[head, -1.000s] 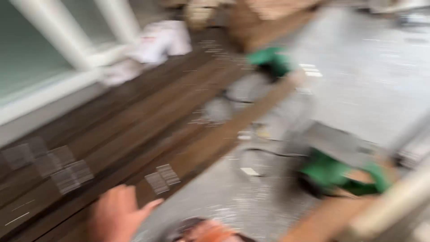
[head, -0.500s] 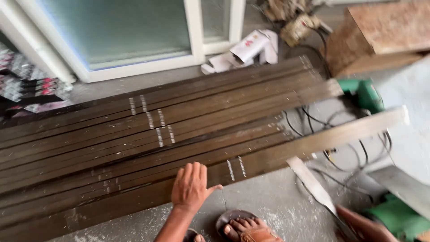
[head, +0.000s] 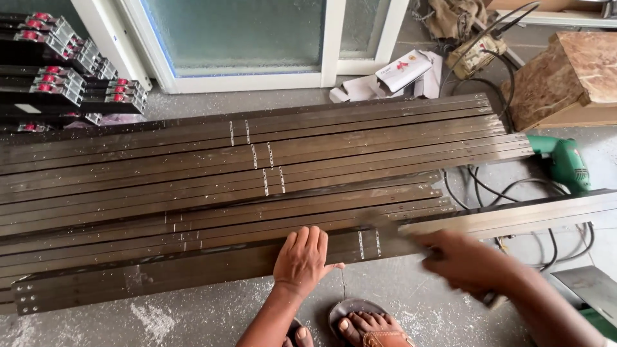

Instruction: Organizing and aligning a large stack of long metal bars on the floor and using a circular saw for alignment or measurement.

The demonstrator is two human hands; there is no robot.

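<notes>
Several long dark brown metal bars [head: 193, 173] lie side by side on the concrete floor, marked with short pale lines. My left hand [head: 303, 257] rests flat, palm down, on the nearest bar [head: 160, 273], fingers a little apart and holding nothing. My right hand [head: 466, 260] is blurred with motion at the near end of a lighter bar [head: 533, 215] that runs off to the right. Something small and dark shows under that hand; whether it grips anything is unclear.
A green power drill [head: 565, 160] and tangled black cables [head: 488, 189] lie right of the bars. A chipboard box [head: 572, 77] stands at the back right, black rails with red parts [head: 58, 71] at the back left. My sandalled foot [head: 369, 324] is below the hands.
The view has swung from a blurred floor to square over the bars. My left hand has settled flat on the nearest bar. My right hand has come in from the right.
</notes>
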